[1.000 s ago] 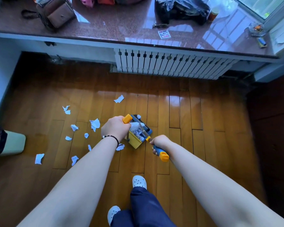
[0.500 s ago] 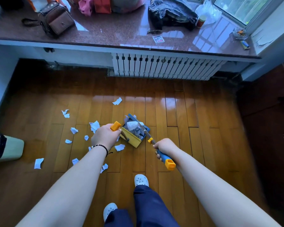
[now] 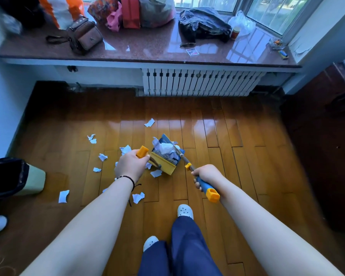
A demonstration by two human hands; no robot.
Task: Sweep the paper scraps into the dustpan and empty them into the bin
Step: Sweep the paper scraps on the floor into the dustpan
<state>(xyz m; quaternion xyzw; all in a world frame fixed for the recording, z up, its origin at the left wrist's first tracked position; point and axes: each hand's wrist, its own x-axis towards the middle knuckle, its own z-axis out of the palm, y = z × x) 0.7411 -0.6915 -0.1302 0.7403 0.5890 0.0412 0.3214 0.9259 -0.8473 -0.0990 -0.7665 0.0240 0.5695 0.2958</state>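
The left hand [image 3: 131, 166] is closed around the orange-capped handle [image 3: 142, 152] of a yellow and blue plastic dustpan [image 3: 163, 165], which rests on the glossy wooden plank floor [image 3: 237, 156] with its mouth facing away from the person. The right hand [image 3: 206, 174] is closed around the blue grip of a broom with an orange end cap [image 3: 209, 191]; its thin metal shaft [image 3: 180, 154] runs from the hand up across the dustpan. The broom head itself is hidden by what lies in the pan. A heap of crumpled white and pale blue paper scraps [image 3: 165, 147] sits inside the dustpan, behind its comb-toothed yellow edge.

More torn white scraps lie loose on the floor: one piece [image 3: 149, 122] beyond the dustpan toward the white slatted radiator cover [image 3: 199, 82], a scattered group [image 3: 103, 156] to the left of the dustpan, one [image 3: 156, 173] just beside its near left corner, one [image 3: 138, 197] nearer the person's white perforated clogs [image 3: 185, 211], and one [image 3: 63, 196] farther left, near the bin. The pale green bin with a black liner [image 3: 14, 176] stands well to the left of the dustpan, at the picture's edge. Behind the radiator cover, a polished reddish stone windowsill surface [image 3: 147, 46] carries a brown bag [image 3: 85, 35] and dark clothing [image 3: 203, 26]
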